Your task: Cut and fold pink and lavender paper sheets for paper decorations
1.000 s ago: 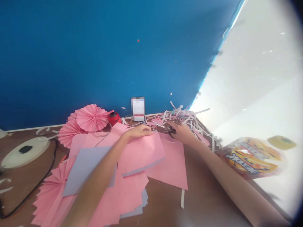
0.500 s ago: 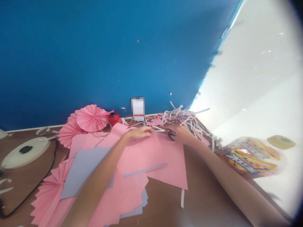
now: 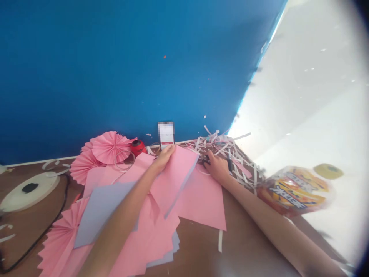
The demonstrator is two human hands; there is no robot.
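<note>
My left hand (image 3: 165, 157) grips the far edge of a pink paper sheet (image 3: 173, 181) and lifts it, so the sheet stands tilted on the pile. My right hand (image 3: 216, 168) rests closed on black-handled scissors (image 3: 205, 162) lying on another pink sheet (image 3: 201, 200). More pink and pale blue sheets (image 3: 100, 207) lie under my left forearm on the brown table (image 3: 248, 246).
Folded pink paper fans (image 3: 111, 147) and a red object (image 3: 137, 147) sit against the blue wall. A phone (image 3: 166, 134) leans there. Shredded paper strips (image 3: 230, 150) pile up at right, beside a snack bag (image 3: 294, 190). A white round device (image 3: 27, 189) with a black cable is at left.
My left hand has raised the pink sheet from flat to tilted and moved towards the wall. My right hand has drawn back a little, still on the scissors.
</note>
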